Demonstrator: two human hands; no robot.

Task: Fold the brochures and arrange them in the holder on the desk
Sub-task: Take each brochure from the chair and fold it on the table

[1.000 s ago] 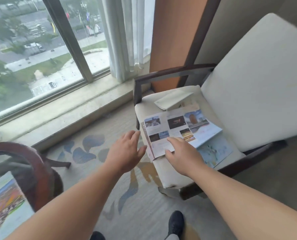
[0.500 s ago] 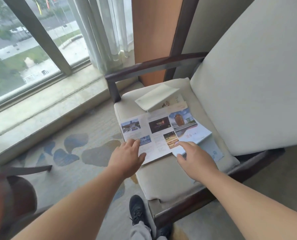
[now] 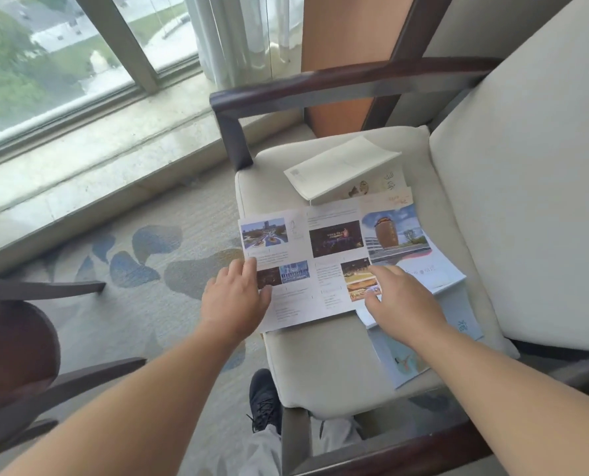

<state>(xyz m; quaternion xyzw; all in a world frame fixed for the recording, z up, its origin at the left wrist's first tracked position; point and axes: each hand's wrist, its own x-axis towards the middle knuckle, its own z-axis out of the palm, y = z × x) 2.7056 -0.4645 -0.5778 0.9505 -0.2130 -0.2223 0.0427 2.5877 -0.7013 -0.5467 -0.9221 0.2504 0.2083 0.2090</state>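
While the window [image 3: 45, 46] and its pale sill fill the far left and the patterned carpet [image 3: 148, 255] runs below them, the work itself sits right of centre, on the cream seat cushion [image 3: 320, 365] of a dark-framed armchair; a black shoe [image 3: 263, 400] shows by the seat's front edge. Next comes the left hand [image 3: 234, 300]: it lies flat on the left panel of the unfolded brochure [image 3: 320, 235], fingers loosely spread and thumb out, pressing the paper and gripping nothing; that sheet lies open, photo side up, its left edge along the cushion's left edge. Behind it, toward the back of the seat, a folded brochure [image 3: 337, 166] rests on another printed leaflet, touching the open sheet's far edge. Further right, the right hand [image 3: 403, 304] rests near the sheet's right-hand crease, fingers extended on the paper, likewise holding nothing; under its wrist a pale blue brochure [image 3: 464, 324] lies partly covered by the open one. No holder or desk is in view. By my reading the step in hand is folding the open sheet, one being already folded; the next move calls for one hand to pin the middle panel while the other brings an outer panel over along its crease, edges aligned before pressing, since the soft cushion gives poor backing.
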